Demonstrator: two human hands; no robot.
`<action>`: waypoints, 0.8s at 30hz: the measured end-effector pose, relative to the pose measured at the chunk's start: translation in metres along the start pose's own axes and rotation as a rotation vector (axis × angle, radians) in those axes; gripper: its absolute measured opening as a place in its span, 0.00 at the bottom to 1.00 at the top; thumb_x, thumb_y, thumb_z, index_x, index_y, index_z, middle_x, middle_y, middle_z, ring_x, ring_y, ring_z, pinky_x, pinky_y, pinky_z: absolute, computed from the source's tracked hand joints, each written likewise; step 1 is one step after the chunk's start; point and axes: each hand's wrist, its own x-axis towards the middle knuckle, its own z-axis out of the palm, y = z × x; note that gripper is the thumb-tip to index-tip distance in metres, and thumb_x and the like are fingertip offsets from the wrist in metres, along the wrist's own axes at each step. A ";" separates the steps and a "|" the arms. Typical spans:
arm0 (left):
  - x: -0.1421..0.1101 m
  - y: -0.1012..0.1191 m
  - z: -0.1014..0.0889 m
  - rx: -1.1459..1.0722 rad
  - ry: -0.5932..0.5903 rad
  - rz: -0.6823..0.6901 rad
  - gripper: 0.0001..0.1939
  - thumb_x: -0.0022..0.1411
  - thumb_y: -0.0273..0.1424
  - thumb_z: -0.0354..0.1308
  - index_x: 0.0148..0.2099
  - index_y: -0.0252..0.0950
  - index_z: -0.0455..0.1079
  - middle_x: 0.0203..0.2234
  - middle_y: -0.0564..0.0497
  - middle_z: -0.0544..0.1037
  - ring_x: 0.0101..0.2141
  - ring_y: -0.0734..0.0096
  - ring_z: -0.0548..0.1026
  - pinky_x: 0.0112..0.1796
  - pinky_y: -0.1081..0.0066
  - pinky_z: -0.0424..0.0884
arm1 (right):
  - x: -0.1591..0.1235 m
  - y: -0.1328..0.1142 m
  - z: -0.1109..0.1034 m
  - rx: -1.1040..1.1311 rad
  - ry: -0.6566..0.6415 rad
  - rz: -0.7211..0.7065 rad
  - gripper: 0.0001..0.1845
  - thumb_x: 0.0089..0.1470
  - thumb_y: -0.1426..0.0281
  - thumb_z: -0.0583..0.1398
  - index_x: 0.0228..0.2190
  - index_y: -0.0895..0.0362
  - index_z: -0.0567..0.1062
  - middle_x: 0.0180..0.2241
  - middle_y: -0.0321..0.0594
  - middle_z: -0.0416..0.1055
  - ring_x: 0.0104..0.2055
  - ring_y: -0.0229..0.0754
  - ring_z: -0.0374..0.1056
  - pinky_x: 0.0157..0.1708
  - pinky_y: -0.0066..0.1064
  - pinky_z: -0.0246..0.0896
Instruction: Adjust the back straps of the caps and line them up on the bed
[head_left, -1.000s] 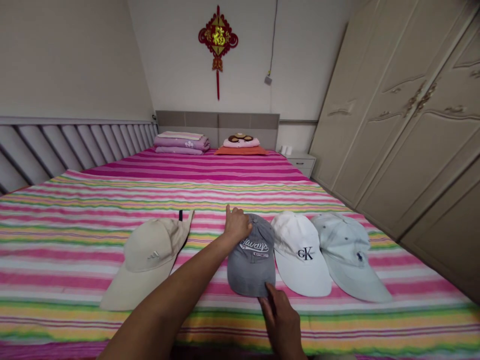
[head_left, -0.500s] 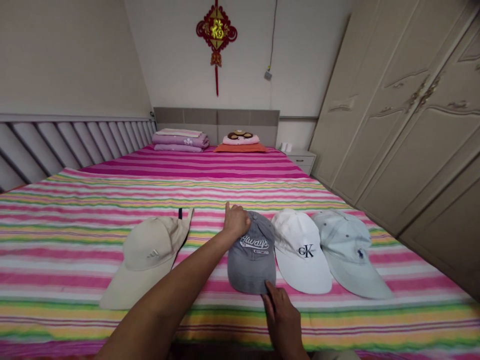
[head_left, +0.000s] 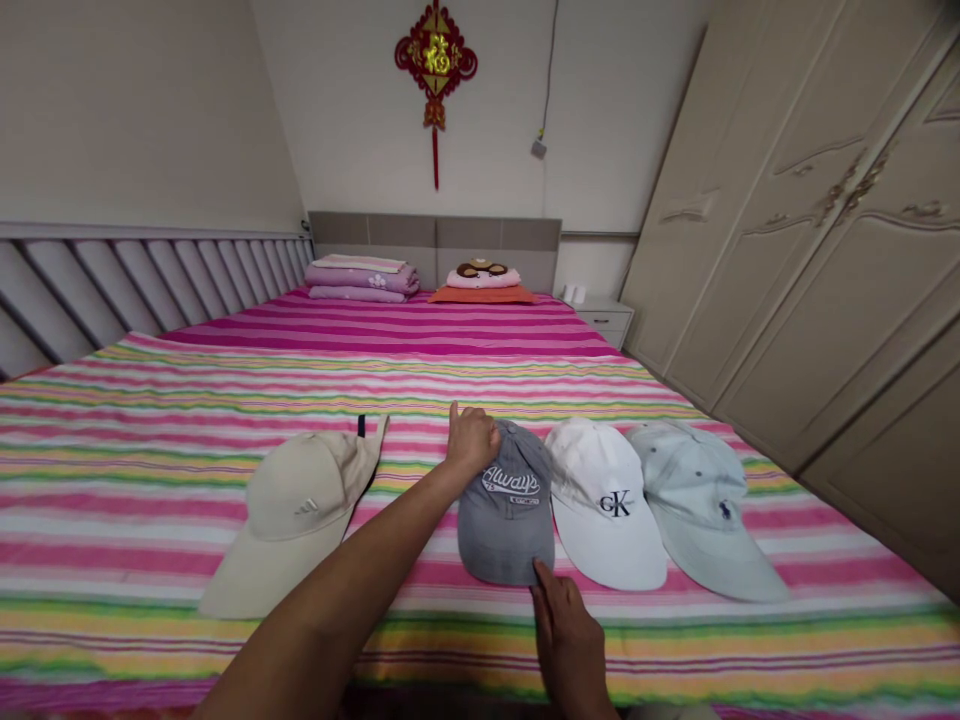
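A grey baseball cap with white lettering lies on the striped bedspread, its brim towards me. My left hand is closed on the back left side of its crown; some fingertips are hidden. At the front right edge of the brim, my right hand grips with the index finger on top and the thumb lower down. Close on the right lies a white cap with dark letters, its crown touching the grey one. A pale grey-green cap sits beyond it. Apart on the left, a beige cap has its back strap sticking up.
The striped bedspread covers the near bed. Folded purple bedding and a pink-and-orange pile rest by the headboard. A slatted rail runs along the left. On the right stand a nightstand and a wardrobe.
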 end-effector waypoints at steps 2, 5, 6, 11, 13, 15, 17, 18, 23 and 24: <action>-0.001 -0.001 0.000 -0.007 0.015 -0.004 0.09 0.54 0.28 0.49 0.26 0.36 0.69 0.27 0.47 0.72 0.36 0.63 0.67 0.52 0.55 0.44 | 0.001 0.000 0.000 -0.015 0.009 -0.014 0.17 0.58 0.68 0.47 0.45 0.60 0.67 0.26 0.43 0.67 0.24 0.39 0.66 0.18 0.25 0.57; -0.003 -0.002 0.001 -0.014 0.033 -0.010 0.10 0.54 0.28 0.49 0.25 0.36 0.69 0.27 0.48 0.72 0.36 0.64 0.67 0.53 0.56 0.44 | 0.001 0.000 -0.001 -0.028 0.011 -0.026 0.17 0.59 0.68 0.46 0.45 0.61 0.66 0.25 0.42 0.66 0.23 0.38 0.66 0.17 0.25 0.56; -0.004 -0.003 0.002 -0.016 0.038 -0.013 0.10 0.54 0.28 0.48 0.25 0.36 0.69 0.27 0.48 0.71 0.36 0.64 0.67 0.53 0.56 0.44 | 0.001 0.000 -0.001 -0.027 0.012 -0.025 0.17 0.59 0.68 0.46 0.45 0.60 0.66 0.25 0.42 0.66 0.23 0.38 0.66 0.17 0.25 0.56; -0.007 -0.003 0.004 -0.017 0.053 -0.024 0.10 0.56 0.29 0.48 0.26 0.36 0.69 0.28 0.48 0.71 0.36 0.64 0.66 0.53 0.56 0.43 | 0.000 0.000 0.000 -0.006 0.011 -0.015 0.17 0.58 0.67 0.47 0.45 0.60 0.66 0.26 0.42 0.67 0.24 0.38 0.66 0.17 0.25 0.56; -0.007 -0.003 0.005 -0.018 0.050 -0.023 0.11 0.56 0.29 0.47 0.27 0.36 0.69 0.28 0.48 0.71 0.36 0.65 0.67 0.53 0.55 0.43 | 0.000 0.000 0.000 -0.007 0.007 -0.016 0.17 0.58 0.67 0.47 0.45 0.60 0.66 0.25 0.42 0.67 0.24 0.38 0.66 0.18 0.25 0.57; -0.008 -0.004 0.004 -0.019 0.044 -0.019 0.11 0.56 0.28 0.47 0.27 0.36 0.69 0.27 0.48 0.71 0.35 0.65 0.67 0.53 0.55 0.43 | 0.000 0.001 0.000 -0.020 0.010 -0.024 0.17 0.59 0.67 0.46 0.45 0.60 0.66 0.25 0.42 0.67 0.24 0.39 0.66 0.19 0.25 0.57; -0.008 -0.005 0.004 -0.019 0.039 -0.017 0.11 0.56 0.29 0.47 0.27 0.36 0.70 0.27 0.48 0.71 0.36 0.64 0.67 0.53 0.55 0.44 | 0.000 0.001 0.000 -0.033 0.013 -0.033 0.17 0.59 0.67 0.47 0.45 0.60 0.67 0.26 0.43 0.67 0.25 0.39 0.66 0.19 0.26 0.57; -0.008 -0.005 0.004 -0.018 0.036 -0.017 0.11 0.56 0.29 0.47 0.27 0.36 0.70 0.27 0.48 0.71 0.36 0.64 0.67 0.53 0.55 0.44 | -0.001 0.002 0.000 -0.035 0.016 -0.036 0.17 0.58 0.67 0.47 0.45 0.60 0.67 0.26 0.43 0.67 0.25 0.39 0.66 0.19 0.26 0.57; -0.009 -0.006 0.004 -0.023 0.021 -0.014 0.12 0.57 0.29 0.47 0.28 0.35 0.70 0.27 0.47 0.71 0.36 0.64 0.67 0.53 0.54 0.43 | -0.001 0.002 0.001 -0.007 0.027 -0.028 0.17 0.58 0.67 0.47 0.45 0.60 0.68 0.26 0.43 0.67 0.25 0.39 0.66 0.19 0.26 0.57; -0.009 -0.007 0.004 -0.024 0.020 -0.015 0.12 0.57 0.29 0.47 0.28 0.35 0.71 0.27 0.47 0.71 0.36 0.63 0.67 0.53 0.54 0.43 | 0.000 0.001 0.000 -0.009 0.024 -0.028 0.17 0.58 0.67 0.47 0.45 0.61 0.68 0.26 0.43 0.67 0.25 0.39 0.66 0.19 0.26 0.57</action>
